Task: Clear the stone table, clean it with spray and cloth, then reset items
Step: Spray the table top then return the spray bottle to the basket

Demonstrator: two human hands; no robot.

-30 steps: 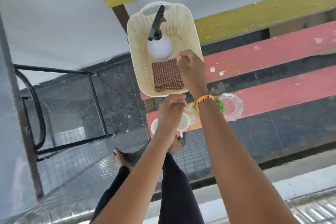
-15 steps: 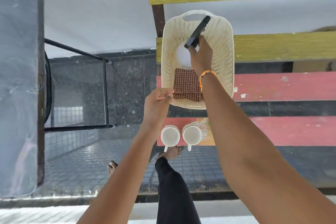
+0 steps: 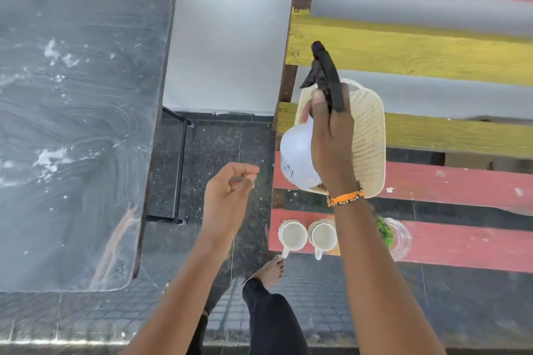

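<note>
My right hand grips the neck of a white spray bottle with a black trigger head, held in the air above a cream plastic basket on the bench. My left hand hangs loosely curled and holds nothing, in the gap between bench and table. The dark stone table fills the left side, with white dusty smears on its top. The cloth is hidden behind my right hand and the bottle.
The slatted bench has red and yellow planks. On its front plank stand two white cups and a glass bowl with greens. A black metal frame stands by the table over dark floor tiles.
My right hand took the spray bottle by its neck and lifted it out of the basket. The view swung left, bringing the stone table in. My left hand let go of the basket rim.
</note>
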